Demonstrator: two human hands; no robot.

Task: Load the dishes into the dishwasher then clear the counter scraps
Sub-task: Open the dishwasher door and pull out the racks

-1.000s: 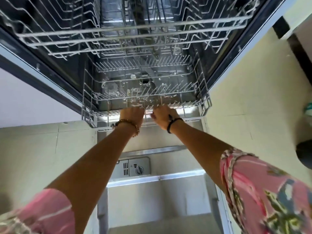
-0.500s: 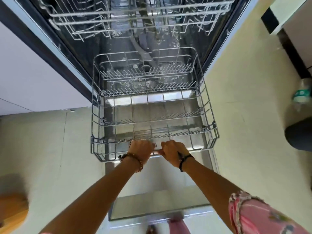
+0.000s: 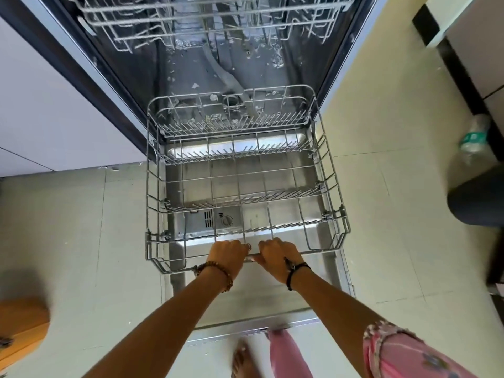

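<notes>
Both hands sit at the centre of the frame, low on the front edge of the grey wire lower dishwasher rack [image 3: 240, 186]. The left hand [image 3: 226, 253] has its fingers curled over the front rail, a brown beaded bracelet [image 3: 218, 274] on its wrist. Just beside it, the right hand [image 3: 278, 255] wraps the same rail, its fingers clamped on the wire, with a black cord band [image 3: 296, 271] at the wrist. The rack holds no dishes and stands over the open stainless dishwasher door [image 3: 259, 296], its back edge just at the mouth of the dark dishwasher tub [image 3: 218, 64] in the upper half. The grey wire upper rack [image 3: 204, 17] shows along the top edge. At the right edge a clear plastic bottle with a green label [image 3: 473, 140] stands on the pale tiled floor [image 3: 381, 132]. A bare foot [image 3: 242, 358] shows at the bottom.
</notes>
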